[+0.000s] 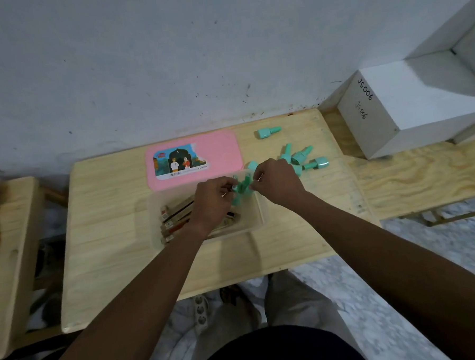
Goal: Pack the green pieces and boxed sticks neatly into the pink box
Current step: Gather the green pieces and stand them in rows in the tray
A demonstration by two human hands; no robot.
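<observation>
A clear plastic box (260, 222) stands on the wooden table, with several boxed sticks (175, 224) lying in its left half. Its pink lid (218, 150) lies flat just behind it. Over the box's far right corner, my left hand (212, 200) and my right hand (277, 183) both pinch green pieces (242, 187) held between them. More green pieces (306, 157) lie in a loose cluster to the right of my right hand. One green piece (268, 132) lies alone further back.
The wooden table (118, 241) stands against a white wall. A white block marked JS006 (408, 107) sits on a plywood surface at the right. Another wooden table (10, 219) stands at the left. A power strip (200, 312) lies on the floor below.
</observation>
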